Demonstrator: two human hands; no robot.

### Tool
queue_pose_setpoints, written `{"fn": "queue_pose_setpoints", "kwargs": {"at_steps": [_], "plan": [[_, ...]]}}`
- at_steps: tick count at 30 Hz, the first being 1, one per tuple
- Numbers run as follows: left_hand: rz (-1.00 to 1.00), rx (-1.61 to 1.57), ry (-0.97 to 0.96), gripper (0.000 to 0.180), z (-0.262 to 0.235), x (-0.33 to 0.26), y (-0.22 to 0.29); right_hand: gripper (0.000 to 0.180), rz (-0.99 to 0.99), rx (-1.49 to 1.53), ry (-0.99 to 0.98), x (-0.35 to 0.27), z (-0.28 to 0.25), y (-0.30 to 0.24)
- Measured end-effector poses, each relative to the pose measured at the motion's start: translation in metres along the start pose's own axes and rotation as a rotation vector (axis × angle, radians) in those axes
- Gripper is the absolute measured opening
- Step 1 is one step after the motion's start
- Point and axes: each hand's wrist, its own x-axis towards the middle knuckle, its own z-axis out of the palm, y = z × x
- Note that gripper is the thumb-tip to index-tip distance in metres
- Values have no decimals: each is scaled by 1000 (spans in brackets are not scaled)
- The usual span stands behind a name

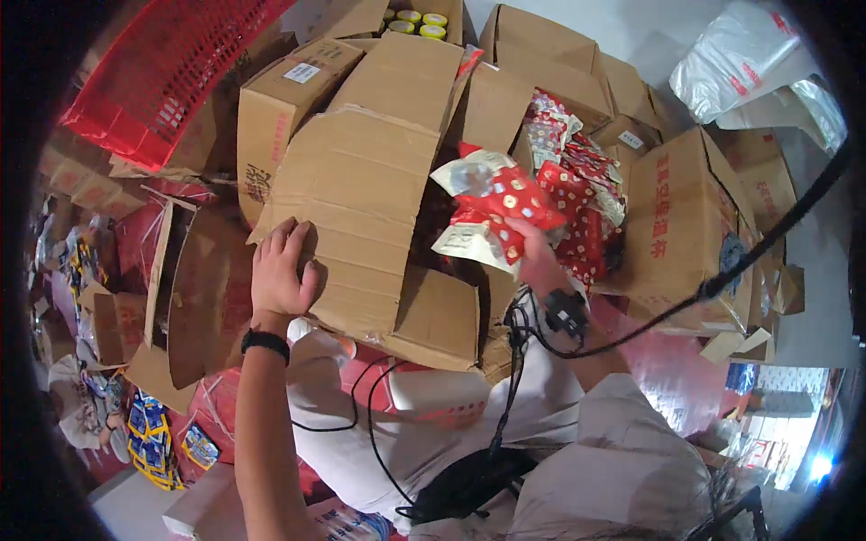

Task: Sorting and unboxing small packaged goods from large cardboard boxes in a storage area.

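Note:
My right hand (538, 261) grips red-and-cream patterned packets (496, 200) over the opening of a cardboard box. There seem to be two packets together, but I cannot make out exactly how many are held. My left hand (286, 273) lies with its fingers stretched on the left part of a wide cardboard flap (361, 194), holding nothing. Beyond the right hand, several more red packets (577, 203) fill the box, some overlapping. What lies under the flap is hidden.
A red plastic basket (167, 86) stands at upper left. Taped boxes (293, 113) and a large carton (681, 225) crowd both sides. A black cable (649, 320) crosses on the right. Plastic bags (735, 59) lie far right; blue-and-yellow packets (152, 437) are on the floor.

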Motion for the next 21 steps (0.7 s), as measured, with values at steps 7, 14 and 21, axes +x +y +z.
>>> {"fn": "queue_pose_setpoints", "kwargs": {"at_steps": [7, 14, 21], "plan": [[-8, -6, -2, 64, 3, 0, 0, 34, -432, 18, -269, -55, 0, -113], [-7, 2, 8, 64, 2, 1, 0, 61, -240, -33, 244, 0, -26, -155], [-9, 12, -21, 63, 0, 2, 1, 70, 86, -401, 45, 110, -30, -71]]}}
